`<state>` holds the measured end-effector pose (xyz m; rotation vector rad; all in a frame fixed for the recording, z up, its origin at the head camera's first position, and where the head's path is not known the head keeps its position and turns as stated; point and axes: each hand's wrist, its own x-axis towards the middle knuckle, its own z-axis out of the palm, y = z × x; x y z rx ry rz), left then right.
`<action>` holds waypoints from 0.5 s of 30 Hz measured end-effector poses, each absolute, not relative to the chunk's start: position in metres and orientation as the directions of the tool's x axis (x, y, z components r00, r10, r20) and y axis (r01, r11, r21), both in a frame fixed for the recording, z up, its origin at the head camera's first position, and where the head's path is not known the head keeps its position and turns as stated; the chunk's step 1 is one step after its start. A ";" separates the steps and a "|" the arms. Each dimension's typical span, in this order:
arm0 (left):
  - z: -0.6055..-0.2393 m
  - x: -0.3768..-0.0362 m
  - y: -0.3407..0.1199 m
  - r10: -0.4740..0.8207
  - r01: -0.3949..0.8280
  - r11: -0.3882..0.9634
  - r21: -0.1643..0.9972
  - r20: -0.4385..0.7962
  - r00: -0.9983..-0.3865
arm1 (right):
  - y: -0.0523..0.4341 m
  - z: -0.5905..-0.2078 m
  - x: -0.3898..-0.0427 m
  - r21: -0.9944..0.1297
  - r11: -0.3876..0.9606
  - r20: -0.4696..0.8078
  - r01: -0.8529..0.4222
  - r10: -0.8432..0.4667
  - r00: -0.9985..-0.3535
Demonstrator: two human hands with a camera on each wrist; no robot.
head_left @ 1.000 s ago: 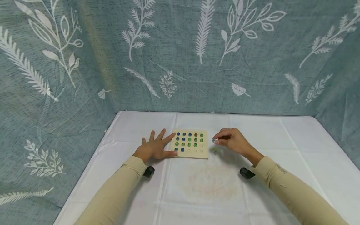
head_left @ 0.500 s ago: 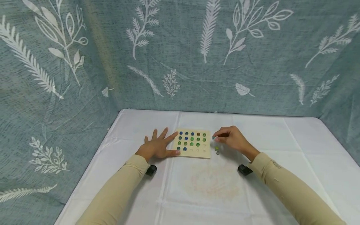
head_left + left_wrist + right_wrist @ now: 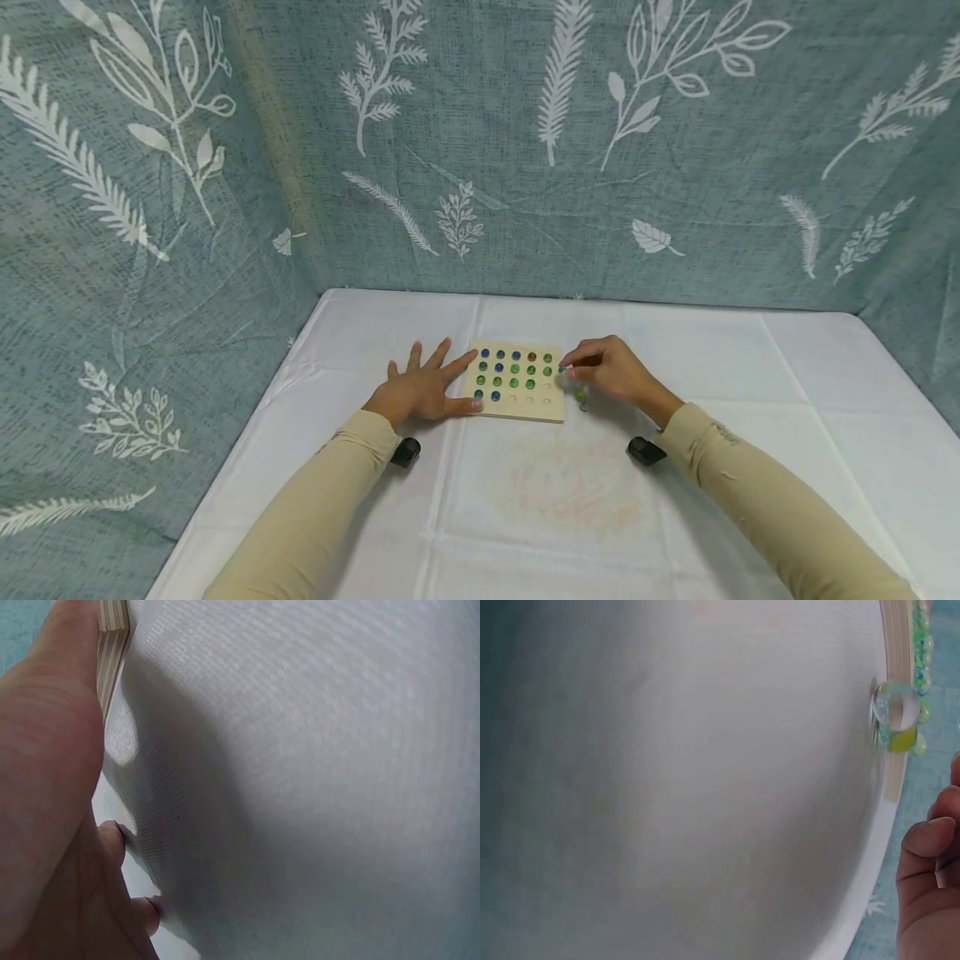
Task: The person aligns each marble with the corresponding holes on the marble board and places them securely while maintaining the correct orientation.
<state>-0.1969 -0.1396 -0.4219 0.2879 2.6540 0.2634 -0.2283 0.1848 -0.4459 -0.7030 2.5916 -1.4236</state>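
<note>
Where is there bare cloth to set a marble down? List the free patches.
Free: the far strip between the wooden board and the backdrop, the right side beyond the right hand, and the near middle between the sleeves. Crowded: both board edges, with the left hand on one and loose marbles by the other.

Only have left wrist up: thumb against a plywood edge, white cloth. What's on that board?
Observer: Head view: the wooden board holds blue and green marbles in rows; the nearest row has empty holes.
Operator: Left hand doing anything else?
Observer: Left hand lies flat, fingers spread, touching the board's left edge.
Operator: Right hand?
Observer: Right hand pinches something small at the board's right edge.
Operator: Anything loose?
Observer: Loose marbles lie on the cloth beside that edge.
</note>
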 end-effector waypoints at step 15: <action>-0.424 -0.198 -0.140 0.244 0.157 0.959 0.235 -0.414 -0.877 | 0.167 -0.441 -0.226 -0.792 0.517 0.063 -0.326 -0.462 -0.885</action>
